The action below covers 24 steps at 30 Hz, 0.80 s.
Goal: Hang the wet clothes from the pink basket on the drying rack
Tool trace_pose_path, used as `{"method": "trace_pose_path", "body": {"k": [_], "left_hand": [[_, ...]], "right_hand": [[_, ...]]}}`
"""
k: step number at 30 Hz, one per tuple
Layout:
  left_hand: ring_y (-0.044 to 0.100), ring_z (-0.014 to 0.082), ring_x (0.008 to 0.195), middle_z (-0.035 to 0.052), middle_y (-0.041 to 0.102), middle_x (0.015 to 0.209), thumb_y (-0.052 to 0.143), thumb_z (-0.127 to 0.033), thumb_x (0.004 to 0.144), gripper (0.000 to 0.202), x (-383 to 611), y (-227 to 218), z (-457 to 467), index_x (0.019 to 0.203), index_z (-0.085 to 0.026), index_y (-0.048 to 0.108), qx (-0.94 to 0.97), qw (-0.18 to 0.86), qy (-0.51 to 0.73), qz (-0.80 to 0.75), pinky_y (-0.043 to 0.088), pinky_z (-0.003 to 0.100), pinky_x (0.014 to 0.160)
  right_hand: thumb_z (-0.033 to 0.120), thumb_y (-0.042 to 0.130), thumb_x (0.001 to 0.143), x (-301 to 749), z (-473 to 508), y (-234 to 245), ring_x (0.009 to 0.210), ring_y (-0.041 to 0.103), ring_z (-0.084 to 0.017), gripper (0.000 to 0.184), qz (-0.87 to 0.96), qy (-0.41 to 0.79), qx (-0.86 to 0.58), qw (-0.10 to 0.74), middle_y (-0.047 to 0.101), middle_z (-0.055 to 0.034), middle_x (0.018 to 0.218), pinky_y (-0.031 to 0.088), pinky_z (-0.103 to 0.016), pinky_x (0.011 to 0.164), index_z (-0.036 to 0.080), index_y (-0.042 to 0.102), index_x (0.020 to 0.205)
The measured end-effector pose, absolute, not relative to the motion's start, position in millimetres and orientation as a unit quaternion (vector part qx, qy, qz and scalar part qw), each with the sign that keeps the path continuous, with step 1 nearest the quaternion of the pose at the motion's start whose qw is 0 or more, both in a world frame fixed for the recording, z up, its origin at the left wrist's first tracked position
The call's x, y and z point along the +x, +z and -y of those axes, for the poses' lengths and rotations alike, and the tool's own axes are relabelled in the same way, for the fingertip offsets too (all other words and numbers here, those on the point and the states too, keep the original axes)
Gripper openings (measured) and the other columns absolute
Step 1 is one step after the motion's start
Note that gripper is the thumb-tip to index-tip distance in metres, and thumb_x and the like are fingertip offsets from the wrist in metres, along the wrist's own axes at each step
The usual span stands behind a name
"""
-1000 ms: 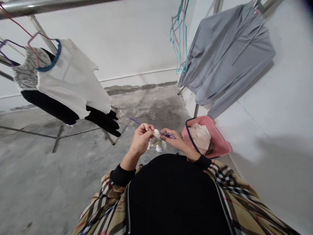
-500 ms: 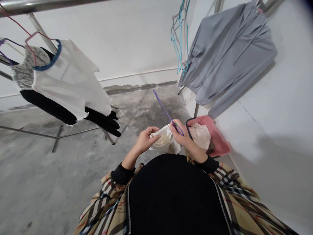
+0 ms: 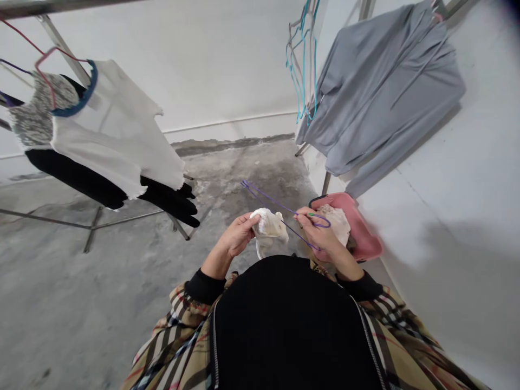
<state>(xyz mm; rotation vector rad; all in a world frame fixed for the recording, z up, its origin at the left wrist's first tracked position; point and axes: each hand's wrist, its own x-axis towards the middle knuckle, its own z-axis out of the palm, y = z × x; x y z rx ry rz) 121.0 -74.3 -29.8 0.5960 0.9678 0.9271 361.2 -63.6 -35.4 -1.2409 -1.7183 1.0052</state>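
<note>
My left hand [image 3: 236,236] grips a small bunched white cloth [image 3: 268,229] in front of my chest. My right hand [image 3: 316,232] holds a thin purple wire hanger [image 3: 276,204] by its hook end. The hanger's body points left and away, passing just above the cloth. Both hands are close together, a little apart, over the concrete floor. Right behind my right hand sits a pink basket [image 3: 363,233] with pale laundry [image 3: 338,223] in it.
A metal drying rack on the left carries a white top [image 3: 117,135], a speckled garment [image 3: 32,116] and black clothes [image 3: 122,189]. A grey long-sleeved shirt [image 3: 382,92] hangs at the right wall beside several empty teal hangers [image 3: 303,65]. Bare concrete floor [image 3: 81,303] lies ahead.
The purple hanger swung from pointing left, up to steep, then down to a flatter angle. My right hand moved right toward the basket. The cloth is bunched tighter in my left hand.
</note>
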Motion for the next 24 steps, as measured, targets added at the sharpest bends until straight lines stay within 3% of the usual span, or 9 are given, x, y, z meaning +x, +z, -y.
{"method": "trace_pose_path", "body": {"k": [9, 13, 17, 22, 24], "left_hand": [[0.058, 0.0102, 0.059, -0.0012, 0.067, 0.068, 0.087, -0.043, 0.057, 0.041, 102, -28, 64, 0.08, -0.016, 0.067, 0.189, 0.646, 0.547, -0.497, 0.048, 0.023, 0.06], [0.057, 0.0106, 0.056, -0.0018, 0.065, 0.066, 0.085, -0.047, 0.058, 0.042, 101, -27, 60, 0.082, -0.017, 0.067, 0.222, 0.627, 0.545, -0.51, 0.047, 0.023, 0.056], [0.056, 0.0126, 0.057, 0.0009, 0.066, 0.068, 0.076, -0.051, 0.07, 0.037, 107, -25, 63, 0.084, -0.018, 0.071, 0.361, 0.583, 0.502, -0.527, 0.044, 0.024, 0.055], [0.061, 0.0202, 0.082, 0.006, 0.071, 0.097, 0.071, -0.032, 0.078, 0.011, 118, -12, 68, 0.086, -0.025, 0.075, 0.655, 0.385, 0.399, -0.514, 0.044, 0.028, 0.073], [0.058, 0.0214, 0.08, 0.0066, 0.071, 0.093, 0.073, -0.026, 0.077, 0.013, 118, -5, 67, 0.089, -0.028, 0.075, 0.699, 0.315, 0.378, -0.519, 0.041, 0.03, 0.074]], "right_hand": [[0.055, 0.055, 0.086, 432, 83, -18, 0.062, 0.063, -0.02, 0.037, 0.649, 0.406, -0.56, 0.317, 0.068, -0.0044, 0.064, 0.051, -0.033, 0.059, 0.024, 0.074, 0.078], [0.053, 0.056, 0.086, 421, 79, -22, 0.067, 0.067, -0.022, 0.036, 0.669, 0.433, -0.522, 0.306, 0.07, -0.0049, 0.066, 0.054, -0.034, 0.064, 0.025, 0.075, 0.074], [0.05, 0.057, 0.087, 385, 66, -33, 0.078, 0.069, -0.023, 0.034, 0.678, 0.44, -0.499, 0.312, 0.075, -0.0052, 0.08, 0.055, -0.036, 0.075, 0.023, 0.075, 0.075], [0.047, 0.057, 0.087, 347, 51, -38, 0.074, 0.068, -0.021, 0.033, 0.686, 0.428, -0.479, 0.342, 0.074, -0.0037, 0.079, 0.053, -0.032, 0.068, 0.021, 0.074, 0.074], [0.045, 0.059, 0.086, 340, 43, -36, 0.074, 0.067, -0.02, 0.032, 0.686, 0.413, -0.475, 0.364, 0.072, -0.0034, 0.076, 0.052, -0.031, 0.069, 0.02, 0.073, 0.071]]}}
